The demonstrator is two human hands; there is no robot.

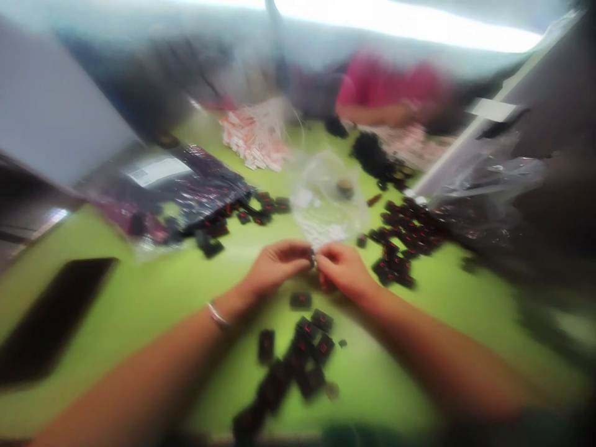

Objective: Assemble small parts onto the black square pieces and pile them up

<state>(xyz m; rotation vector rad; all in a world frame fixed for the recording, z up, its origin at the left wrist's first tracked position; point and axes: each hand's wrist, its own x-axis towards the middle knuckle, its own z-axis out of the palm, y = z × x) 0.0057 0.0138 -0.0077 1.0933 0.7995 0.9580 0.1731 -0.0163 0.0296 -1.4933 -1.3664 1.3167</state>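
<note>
1. Pinching small blurred piece (312,256) with left grip (311,256) and right grip (318,256), fingertips nearly closed, meeting.
2. Facing clear bag (326,208) just beyond grip.
3. Working over green worktop (186,285), with loose black blocks (322,320) on body side of grip.

A workshop-like place for handwork on small parts

A green worktop (200,338) bears scattered black pieces (305,347) with red marks, a heap of pale pink and white pieces (254,139) and clear plastic bags (493,180) around them; across it, a person in a pink top (391,87) sits or stands at more piles, under a bright strip of light (410,22).
</note>
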